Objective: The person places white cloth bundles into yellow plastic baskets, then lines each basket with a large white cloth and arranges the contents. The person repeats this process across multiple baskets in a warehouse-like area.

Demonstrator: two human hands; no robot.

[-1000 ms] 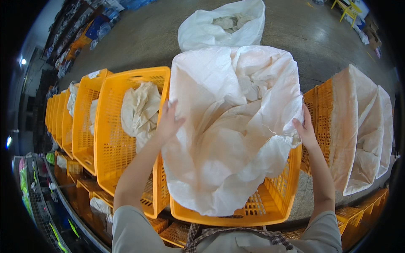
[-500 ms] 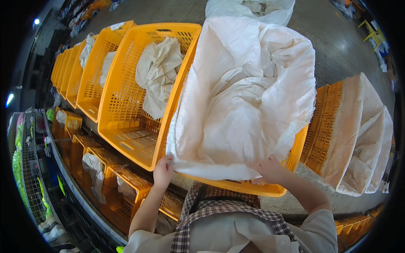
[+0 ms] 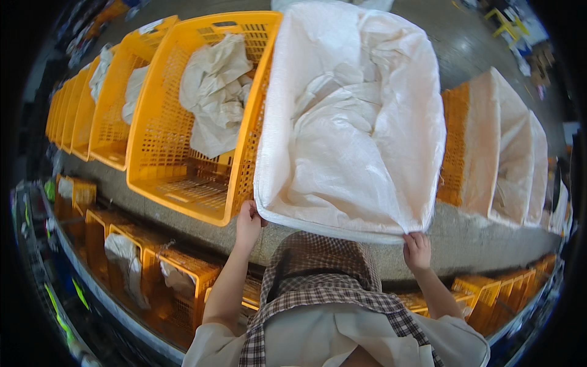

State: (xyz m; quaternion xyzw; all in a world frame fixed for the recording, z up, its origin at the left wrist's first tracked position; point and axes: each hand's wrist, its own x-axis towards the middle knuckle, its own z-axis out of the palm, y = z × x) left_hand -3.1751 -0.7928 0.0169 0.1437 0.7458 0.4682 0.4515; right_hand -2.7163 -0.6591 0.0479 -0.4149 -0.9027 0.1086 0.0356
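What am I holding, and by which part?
The white, rectangular, woven-looking liner, by its near rim: your right hand pinching near the right corner, left hand at the left corner, its grip unclear.

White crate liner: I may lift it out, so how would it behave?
The white crate liner likely flops, since it sags in creases. It is probably light for its size, as the sheeting looks thin. Its sheen suggests it might be slightly slippery.

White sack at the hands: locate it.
In the head view, the white sack is just right of centre, beside a yellow crate, with left hand and right hand at its near corners.
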